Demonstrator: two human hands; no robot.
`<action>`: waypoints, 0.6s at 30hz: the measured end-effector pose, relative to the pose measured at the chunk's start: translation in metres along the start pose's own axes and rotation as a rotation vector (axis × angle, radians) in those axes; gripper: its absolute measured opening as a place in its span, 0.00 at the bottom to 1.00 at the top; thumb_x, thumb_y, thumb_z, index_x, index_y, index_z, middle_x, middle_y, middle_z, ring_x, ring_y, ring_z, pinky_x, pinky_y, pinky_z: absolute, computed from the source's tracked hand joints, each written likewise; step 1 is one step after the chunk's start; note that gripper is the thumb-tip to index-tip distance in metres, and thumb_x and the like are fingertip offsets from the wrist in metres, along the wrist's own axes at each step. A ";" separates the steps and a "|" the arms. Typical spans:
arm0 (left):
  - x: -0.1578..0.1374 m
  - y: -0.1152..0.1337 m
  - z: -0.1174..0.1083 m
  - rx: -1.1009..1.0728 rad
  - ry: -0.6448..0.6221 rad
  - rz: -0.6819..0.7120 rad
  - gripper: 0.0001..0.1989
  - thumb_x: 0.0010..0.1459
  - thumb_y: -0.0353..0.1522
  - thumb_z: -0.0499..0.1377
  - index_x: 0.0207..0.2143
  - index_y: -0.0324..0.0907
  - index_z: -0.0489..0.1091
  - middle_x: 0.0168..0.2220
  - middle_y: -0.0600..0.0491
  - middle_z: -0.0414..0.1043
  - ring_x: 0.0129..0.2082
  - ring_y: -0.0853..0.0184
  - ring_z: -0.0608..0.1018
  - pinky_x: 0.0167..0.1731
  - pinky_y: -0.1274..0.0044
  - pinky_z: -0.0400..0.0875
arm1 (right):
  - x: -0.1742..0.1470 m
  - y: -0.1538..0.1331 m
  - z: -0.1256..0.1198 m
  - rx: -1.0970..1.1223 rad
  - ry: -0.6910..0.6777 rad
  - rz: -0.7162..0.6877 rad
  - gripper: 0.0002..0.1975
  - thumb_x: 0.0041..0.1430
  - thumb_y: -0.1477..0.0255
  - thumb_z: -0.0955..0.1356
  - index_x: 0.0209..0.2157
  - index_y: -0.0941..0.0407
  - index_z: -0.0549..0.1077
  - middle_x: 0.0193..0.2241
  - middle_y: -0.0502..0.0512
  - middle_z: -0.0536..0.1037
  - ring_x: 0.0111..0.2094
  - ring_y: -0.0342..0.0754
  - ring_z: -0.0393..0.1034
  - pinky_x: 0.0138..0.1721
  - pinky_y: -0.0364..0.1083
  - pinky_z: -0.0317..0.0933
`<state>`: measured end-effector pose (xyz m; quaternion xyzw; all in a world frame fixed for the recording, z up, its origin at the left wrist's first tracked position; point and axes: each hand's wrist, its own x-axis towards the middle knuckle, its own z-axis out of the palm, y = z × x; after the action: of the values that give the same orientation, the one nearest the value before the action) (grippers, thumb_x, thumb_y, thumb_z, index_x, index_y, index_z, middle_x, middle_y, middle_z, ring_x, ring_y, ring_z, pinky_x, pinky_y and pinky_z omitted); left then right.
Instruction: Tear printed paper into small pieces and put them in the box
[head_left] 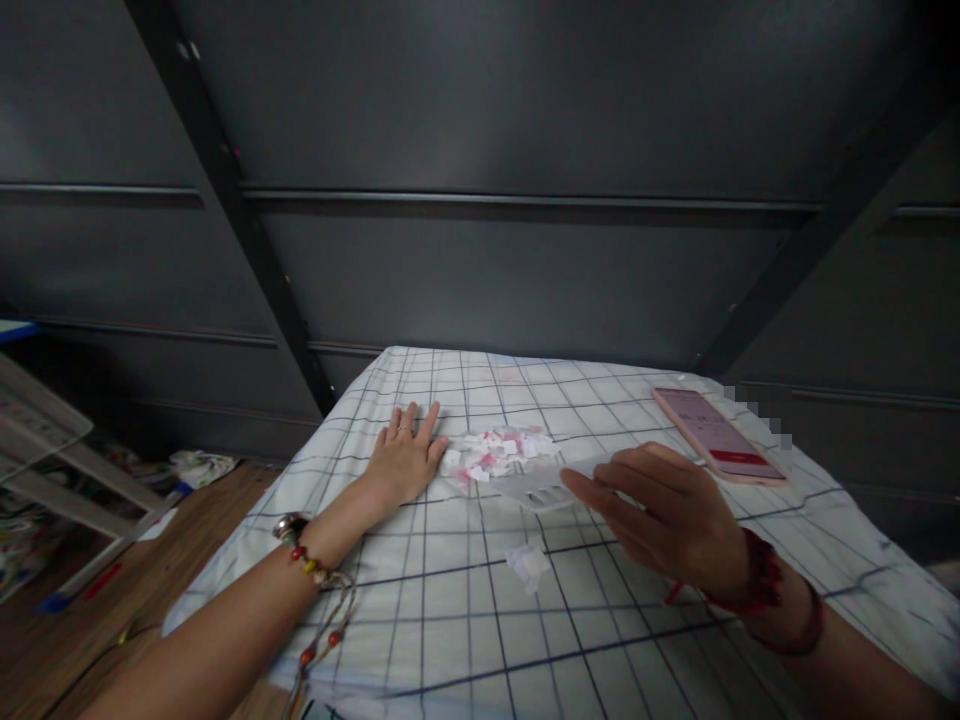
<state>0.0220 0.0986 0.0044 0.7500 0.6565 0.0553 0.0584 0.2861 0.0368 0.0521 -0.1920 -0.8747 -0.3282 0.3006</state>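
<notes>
My left hand [405, 462] lies flat with fingers spread on the checked cloth [465, 600], just left of a pile of small torn paper scraps [499, 450], white and pink. A thin, translucent plastic piece [536, 490] with slot-like marks reaches over the near right edge of the pile. Its right end is between the thumb and fingers of my right hand [660, 510]. What exactly this piece is, I cannot make out. Closer to me, a separate white scrap of paper [529, 565] rests on the cloth.
A phone in a pink case [720, 435] lies beyond my right hand, its screen lit. Dark panels [480, 270] rise behind the cloth-covered surface. On the left, a pale rack [52, 450] stands on the wooden floor [202, 520], with a cloth bundle [201, 468] nearby.
</notes>
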 end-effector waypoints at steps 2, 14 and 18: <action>0.000 0.000 0.000 0.001 0.003 0.003 0.30 0.62 0.43 0.38 0.63 0.39 0.41 0.63 0.43 0.40 0.60 0.46 0.43 0.54 0.58 0.47 | 0.001 -0.001 0.001 -0.016 0.007 0.012 0.12 0.54 0.84 0.61 0.40 0.60 0.67 0.24 0.51 0.72 0.27 0.42 0.60 0.27 0.44 0.56; -0.001 0.001 0.000 0.054 -0.007 -0.009 0.29 0.63 0.43 0.39 0.63 0.40 0.40 0.63 0.43 0.40 0.61 0.48 0.44 0.54 0.60 0.48 | -0.001 0.002 -0.004 -0.007 0.008 0.023 0.12 0.54 0.84 0.60 0.39 0.60 0.67 0.22 0.50 0.70 0.26 0.42 0.59 0.25 0.44 0.56; -0.001 0.001 0.000 0.061 -0.010 -0.006 0.29 0.63 0.43 0.39 0.63 0.40 0.40 0.63 0.42 0.40 0.61 0.48 0.44 0.54 0.60 0.48 | -0.002 0.003 -0.005 0.000 -0.006 0.016 0.13 0.53 0.85 0.61 0.40 0.60 0.66 0.23 0.51 0.70 0.26 0.43 0.60 0.26 0.45 0.56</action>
<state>0.0225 0.0978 0.0041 0.7497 0.6599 0.0313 0.0392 0.2916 0.0354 0.0551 -0.2001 -0.8740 -0.3251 0.3007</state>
